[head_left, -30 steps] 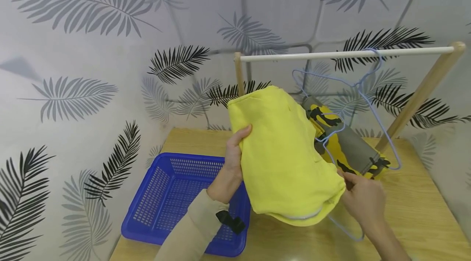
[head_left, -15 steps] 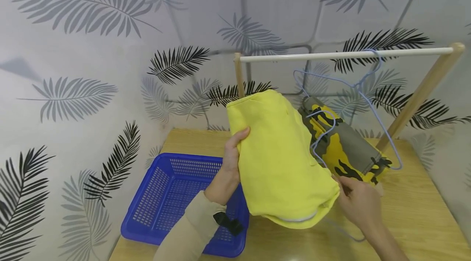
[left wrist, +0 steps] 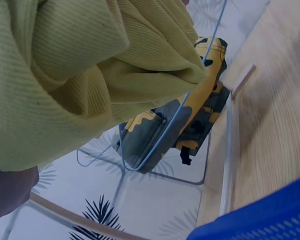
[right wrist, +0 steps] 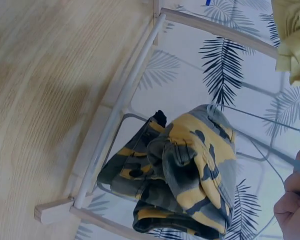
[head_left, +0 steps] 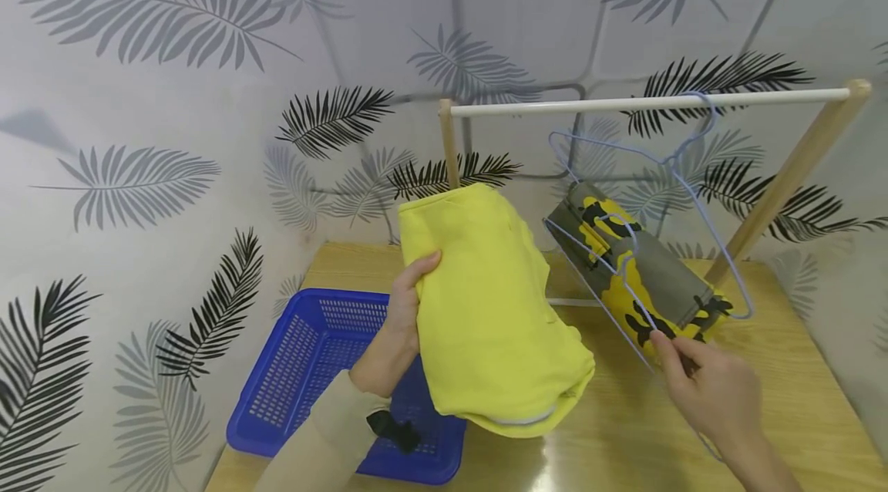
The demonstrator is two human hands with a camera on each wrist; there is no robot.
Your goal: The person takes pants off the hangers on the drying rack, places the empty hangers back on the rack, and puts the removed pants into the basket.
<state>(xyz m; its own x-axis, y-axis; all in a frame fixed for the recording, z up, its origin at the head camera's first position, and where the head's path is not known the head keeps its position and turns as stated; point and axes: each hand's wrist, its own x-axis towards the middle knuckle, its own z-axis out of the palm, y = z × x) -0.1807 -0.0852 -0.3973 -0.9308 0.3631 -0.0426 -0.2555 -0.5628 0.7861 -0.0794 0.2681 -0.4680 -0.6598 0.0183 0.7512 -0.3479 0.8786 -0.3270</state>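
Note:
My left hand [head_left: 402, 315] grips a folded yellow garment [head_left: 479, 315] along its left side, thumb on the front and other fingers hidden behind. Close up in the left wrist view, the ribbed yellow fabric [left wrist: 155, 90] hangs in loose folds. To its right, my right hand [head_left: 718, 392] pinches a thin blue wire hanger [head_left: 641, 303] by one sloping arm, its hook pointing up and away. That hanger is bare and overlaps a grey, yellow and black camouflage garment [head_left: 659, 268], which hangs folded on a second blue hanger [head_left: 672, 161] from the rail.
A white rail [head_left: 555, 108] on wooden posts [head_left: 791, 180] stands at the back right of the wooden table [head_left: 784, 399]. The blue plastic basket [head_left: 340, 292] sits at the left, partly under my left forearm. Behind rises a leaf-patterned wall [head_left: 208, 261].
My left hand has carried the yellow garment left and slightly down. My right hand has moved right with the hanger, which has come out from behind the garment into plain view.

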